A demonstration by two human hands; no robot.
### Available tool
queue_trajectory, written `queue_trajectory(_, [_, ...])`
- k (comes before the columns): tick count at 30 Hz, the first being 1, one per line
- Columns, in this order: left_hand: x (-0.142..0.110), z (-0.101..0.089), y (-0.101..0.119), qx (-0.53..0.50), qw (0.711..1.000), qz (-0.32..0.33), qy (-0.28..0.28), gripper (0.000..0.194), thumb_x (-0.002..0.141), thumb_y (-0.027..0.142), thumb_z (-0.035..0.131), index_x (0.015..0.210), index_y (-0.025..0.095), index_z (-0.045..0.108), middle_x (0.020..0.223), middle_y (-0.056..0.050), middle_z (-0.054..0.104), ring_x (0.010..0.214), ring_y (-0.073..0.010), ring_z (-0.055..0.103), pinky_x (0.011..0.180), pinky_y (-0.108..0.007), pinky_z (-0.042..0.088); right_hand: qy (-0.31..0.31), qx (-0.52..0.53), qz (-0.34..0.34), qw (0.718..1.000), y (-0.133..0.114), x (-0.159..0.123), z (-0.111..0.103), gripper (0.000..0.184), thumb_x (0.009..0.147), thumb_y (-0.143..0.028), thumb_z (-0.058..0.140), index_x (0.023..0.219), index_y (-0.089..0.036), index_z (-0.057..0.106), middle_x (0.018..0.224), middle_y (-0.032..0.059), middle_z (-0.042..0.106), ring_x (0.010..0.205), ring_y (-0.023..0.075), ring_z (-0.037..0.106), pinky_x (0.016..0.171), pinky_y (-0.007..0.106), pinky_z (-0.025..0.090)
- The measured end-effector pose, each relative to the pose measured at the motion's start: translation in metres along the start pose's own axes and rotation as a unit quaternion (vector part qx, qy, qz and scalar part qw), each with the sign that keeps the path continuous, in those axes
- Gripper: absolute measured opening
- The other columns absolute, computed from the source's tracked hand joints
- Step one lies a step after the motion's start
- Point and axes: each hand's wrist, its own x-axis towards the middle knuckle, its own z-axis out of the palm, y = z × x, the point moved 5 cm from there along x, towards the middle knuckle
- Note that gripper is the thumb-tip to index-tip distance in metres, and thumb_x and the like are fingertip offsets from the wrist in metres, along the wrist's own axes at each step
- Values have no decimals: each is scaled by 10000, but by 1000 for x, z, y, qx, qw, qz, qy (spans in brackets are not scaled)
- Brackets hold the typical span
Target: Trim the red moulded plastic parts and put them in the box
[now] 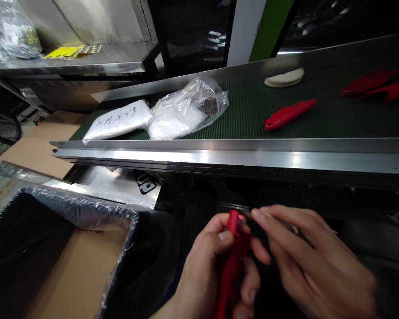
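Observation:
My left hand [206,266] is shut around a long red padded piece [232,266], whose narrow tip sticks up past my thumb. My right hand [312,261] comes in from the right, and its fingertips pinch a thin dark object [256,216] close to that red tip. The object is too small and shadowed to name. On the green conveyor belt [249,115] beyond lie a similar red piece [290,114], further red pieces [369,83] at the right, and a cream curved pad [284,77]. My hands touch none of these.
A steel belt rail [219,155] runs across between my hands and the belt. White packages in clear plastic [153,113] lie on the belt. A cardboard box lined with a black bag [63,261] stands at lower left. A steel shelf [69,62] holds bagged items behind.

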Motion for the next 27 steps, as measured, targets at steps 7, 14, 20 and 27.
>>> queue_trajectory(7, [-5, -7, -11, -48, 988, -102, -109, 380, 894, 520, 438, 1086, 209, 540, 917, -202, 742, 504, -167, 646, 418, -164, 427, 5, 47, 56, 997, 12, 2, -13, 459, 889, -4, 553, 1280, -236, 617, 1197, 50, 602, 1050, 161, 604, 858, 285, 498])
queue_trajectory(14, [-5, -27, -2, -105, 983, -120, 93, 224, 780, 292, 608, 895, 111, 673, 716, -80, 678, 588, -153, 630, 575, -201, 490, -92, 5, -115, 989, 1, 8, -8, 484, 864, 38, 494, 1225, -257, 625, 1157, 68, 617, 1081, 246, 556, 920, 468, 423])
queue_trajectory(20, [-18, -12, 0, -93, 980, -154, 88, 273, 828, 346, 543, 782, 118, 687, 560, -63, 605, 473, -140, 548, 498, -207, 437, -81, -31, -154, 984, 0, 10, -4, 449, 867, 54, 530, 1184, -250, 625, 1152, 76, 622, 1064, 263, 549, 938, 531, 390])
queue_trajectory(27, [-17, -12, 1, -45, 985, -163, 45, 377, 866, 400, 471, 897, 109, 708, 500, -62, 576, 392, -144, 493, 400, -205, 332, -74, -24, -152, 985, 0, 7, -6, 458, 897, 29, 483, 1234, -253, 613, 1164, 85, 613, 1071, 269, 544, 949, 572, 385])
